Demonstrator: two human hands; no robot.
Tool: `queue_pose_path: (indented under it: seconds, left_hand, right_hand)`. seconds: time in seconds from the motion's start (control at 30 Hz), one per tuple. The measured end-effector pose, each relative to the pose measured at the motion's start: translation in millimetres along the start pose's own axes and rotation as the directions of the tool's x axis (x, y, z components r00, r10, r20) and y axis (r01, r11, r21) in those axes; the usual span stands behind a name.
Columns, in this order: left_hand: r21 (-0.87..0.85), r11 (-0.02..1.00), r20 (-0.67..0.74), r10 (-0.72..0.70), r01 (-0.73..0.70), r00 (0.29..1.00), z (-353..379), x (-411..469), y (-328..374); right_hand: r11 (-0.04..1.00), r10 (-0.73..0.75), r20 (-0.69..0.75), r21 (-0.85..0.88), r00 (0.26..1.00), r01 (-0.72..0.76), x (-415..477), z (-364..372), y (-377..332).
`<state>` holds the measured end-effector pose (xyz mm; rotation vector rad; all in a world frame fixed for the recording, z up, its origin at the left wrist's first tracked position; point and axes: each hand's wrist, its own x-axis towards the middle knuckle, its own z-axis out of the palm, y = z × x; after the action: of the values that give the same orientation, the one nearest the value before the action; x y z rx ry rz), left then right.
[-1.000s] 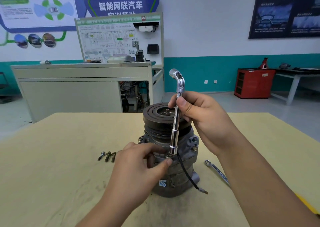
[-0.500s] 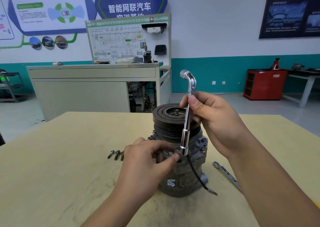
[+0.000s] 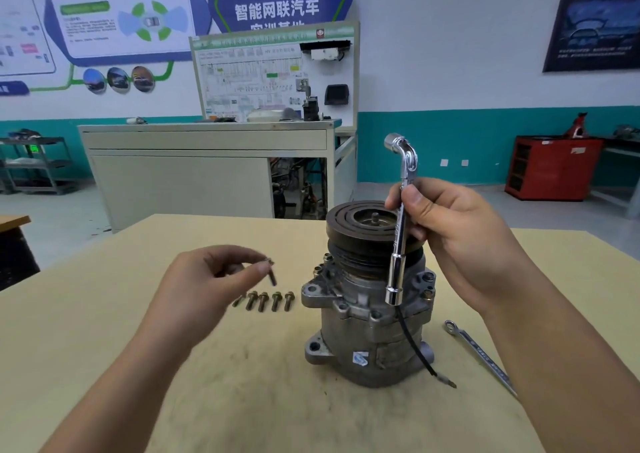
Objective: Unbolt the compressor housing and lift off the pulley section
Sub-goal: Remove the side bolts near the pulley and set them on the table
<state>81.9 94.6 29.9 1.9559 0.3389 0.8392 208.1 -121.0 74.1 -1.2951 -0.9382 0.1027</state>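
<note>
The compressor (image 3: 370,317) stands upright a little right of the middle of the table (image 3: 104,348), with its dark pulley (image 3: 363,231) on top and nearer the far edge than the near one.

To its left, the left hand (image 3: 211,279) hovers above the table and pinches one bolt (image 3: 271,274) between thumb and fingertips, shank hanging down. Just below that lies a row of loose bolts (image 3: 266,301), side by side and close to the housing's left flank. This looks like the unbolting step, mid-way: a freed bolt is being carried to join the others. Setting it down needs only a short drop at the left end of the row, where the table is bare out to the left edge.

On the housing flange (image 3: 349,309), brassy heads show at the left and right lobes, so I judge some fasteners are not yet out. Other holes look empty.

The right hand (image 3: 460,241) grips the shaft of an L-shaped socket wrench (image 3: 398,244), held near upright in front of the pulley. Its lower socket appears lifted clear of any bolt head. The next move would be to seat that socket squarely on a remaining head, with the free hand steadying the body.

A black wire (image 3: 412,341) trails down the housing's right side and could snag the tool. Further right, a flat spanner (image 3: 481,355) lies on the table, angled toward the near right corner. It narrows the room there, so lifting the pulley section straight up is the clearest path.
</note>
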Motion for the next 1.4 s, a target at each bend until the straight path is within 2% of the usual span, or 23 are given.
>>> queue_pose_path:
  seconds: [0.17, 0.37, 0.83, 1.1, 1.4]
  left_hand:
    - [0.326, 0.916, 0.069, -0.271, 0.235, 0.960, -26.5, 21.4, -54.9]
    - [0.476, 0.814, 0.069, -0.412, 0.333, 0.909, -22.2, 40.4, -96.3]
    - [0.660, 0.668, 0.029, -0.479, 0.343, 0.877, -10.6, 67.5, -114.4]
    - [0.648, 0.675, 0.033, -0.489, 0.353, 0.872, -9.6, 67.4, -115.6]
    - [0.601, 0.726, -0.004, -0.415, 0.334, 0.910, -12.7, 68.1, -113.9]
  right_hand:
    - [0.999, -0.002, 0.002, -0.034, 1.000, 0.002, -0.3, 0.3, -0.7]
    - [0.998, 0.006, 0.004, -0.060, 1.000, -0.006, -1.0, 0.7, -0.7]
    - [0.999, 0.002, 0.019, -0.046, 1.000, -0.001, -0.7, 0.5, 0.4]
    - [1.000, -0.001, 0.026, -0.016, 1.000, 0.002, -1.0, 2.5, -2.0]
    - [0.998, -0.002, 0.012, -0.066, 1.000, 0.003, -0.4, 1.3, 0.2]
